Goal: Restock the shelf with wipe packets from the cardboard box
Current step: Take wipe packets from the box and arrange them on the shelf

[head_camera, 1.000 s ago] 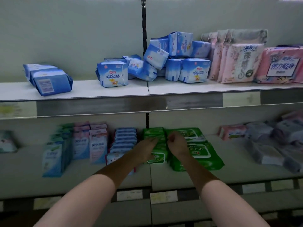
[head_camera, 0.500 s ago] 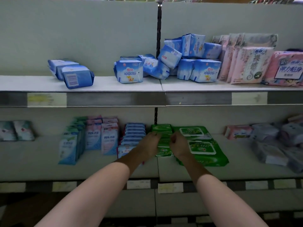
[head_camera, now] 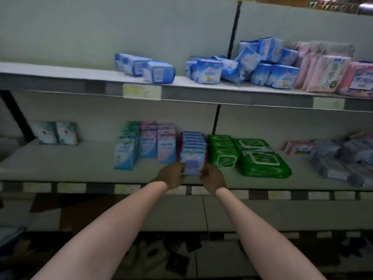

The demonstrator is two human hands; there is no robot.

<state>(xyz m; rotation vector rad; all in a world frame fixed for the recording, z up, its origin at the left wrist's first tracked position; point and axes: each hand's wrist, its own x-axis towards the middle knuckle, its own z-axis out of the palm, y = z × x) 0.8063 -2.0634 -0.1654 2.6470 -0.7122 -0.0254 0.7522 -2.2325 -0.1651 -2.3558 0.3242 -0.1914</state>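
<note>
Pink packs [head_camera: 361, 81] cut off at right edge; label txt too blurred.

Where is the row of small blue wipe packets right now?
In the head view, the blue wipe packets stand on the lower shelf, between pink-and-white packets and green packs; both hands hold the front one.

1. a pale grey-green back panel [head_camera: 101, 31] rises behind the shelving, split by a dark upright post [head_camera: 234, 31].
2. price strips [head_camera: 141, 90] run along the shelf edges.
3. the floor [head_camera: 50, 209] below is dim and brownish.
4. the light is low and bluish.
</note>
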